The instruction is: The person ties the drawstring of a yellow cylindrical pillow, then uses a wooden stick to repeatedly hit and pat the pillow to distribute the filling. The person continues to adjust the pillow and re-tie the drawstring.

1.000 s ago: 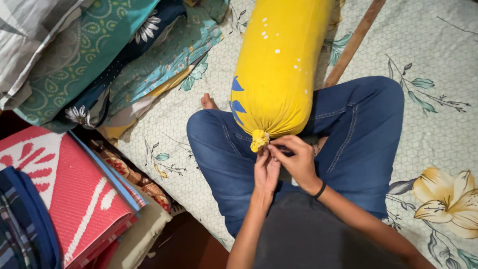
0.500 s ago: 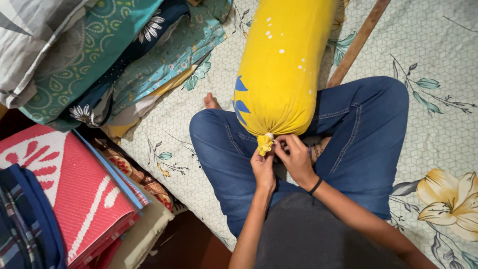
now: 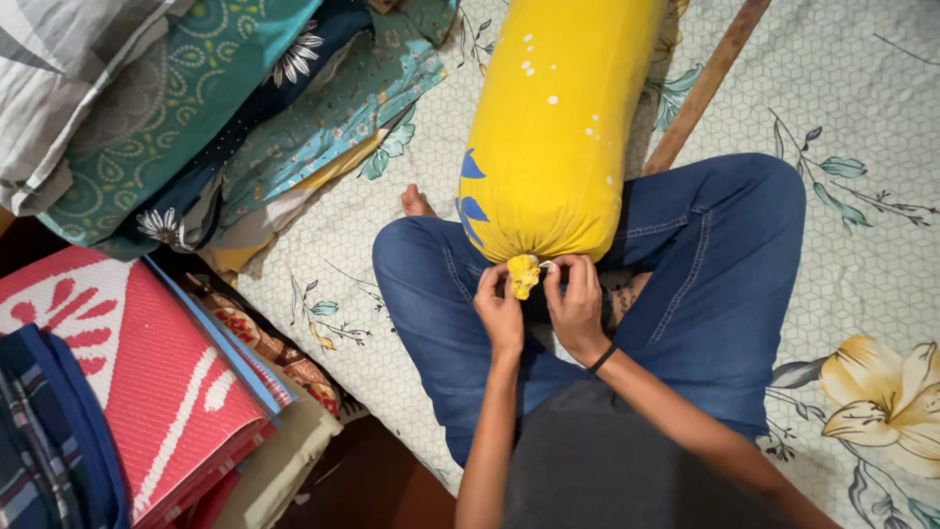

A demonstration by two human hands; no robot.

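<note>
A long yellow bolster pillow with blue marks and white dots lies between my crossed legs in blue jeans. Its cover is gathered into a small bunched end near my lap. My left hand pinches that bunched end from the left. My right hand, with a dark band on the wrist, grips the same gathered cloth from the right. Both hands touch the cover's end.
I sit on a bed sheet printed with leaves and a yellow flower. A wooden stick lies beside the bolster. Folded patterned cloths are stacked at upper left; a red and white mat lies at lower left.
Both hands have stayed on the gathered end, shifting their grip slightly; the right hand's fingers have come over the bunch. The view has shifted a little.
</note>
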